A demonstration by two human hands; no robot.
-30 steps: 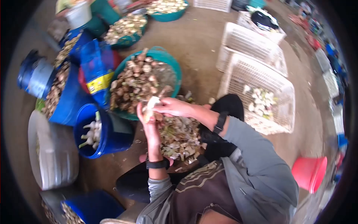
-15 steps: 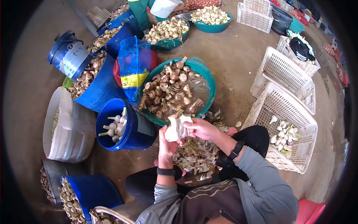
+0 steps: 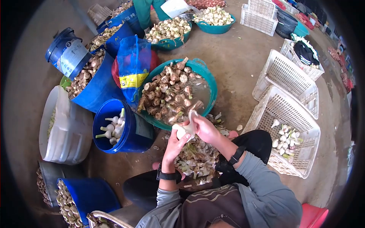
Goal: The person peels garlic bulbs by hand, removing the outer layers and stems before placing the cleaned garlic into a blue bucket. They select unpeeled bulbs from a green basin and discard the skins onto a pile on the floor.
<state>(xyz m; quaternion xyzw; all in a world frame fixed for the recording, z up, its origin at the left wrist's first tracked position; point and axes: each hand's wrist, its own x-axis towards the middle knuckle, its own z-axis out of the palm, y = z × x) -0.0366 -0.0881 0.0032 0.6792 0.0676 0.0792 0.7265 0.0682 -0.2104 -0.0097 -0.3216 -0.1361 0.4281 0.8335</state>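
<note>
Broadly, a brown, bare floor (image 3: 243, 72) spreads out beyond the hands and to either side of them. Well to their right sits a white slatted plastic crate (image 3: 310, 148), with a small cluster of pale garlic bulbs (image 3: 287, 138) on its bottom. Just beyond the hands stands a round green plastic tub (image 3: 210, 81), heaped on its left with brown, dirt-coated bulbs (image 3: 163, 91) and showing murky water on its right. Far to the left of the hands is a milky, translucent plastic container (image 3: 74, 129). Between it and them stands a deep blue plastic bucket (image 3: 138, 142), holding several clean white bulbs with green-tipped stems (image 3: 116, 127). Directly below the hands, between the bent knees, lies a loose heap of papery, cream and brownish peelings (image 3: 195, 159).

Close together above that heap are the two bare hands, near the tub's closest rim. The left hand (image 3: 175, 146) is clamped around a smooth white garlic bulb (image 3: 179, 131). The right hand (image 3: 205, 130), just beside it, pinches a thin whitish strip of skin (image 3: 192, 117), which rises upright above the fingers; whether the strip is joined to the bulb, I cannot tell.
</note>
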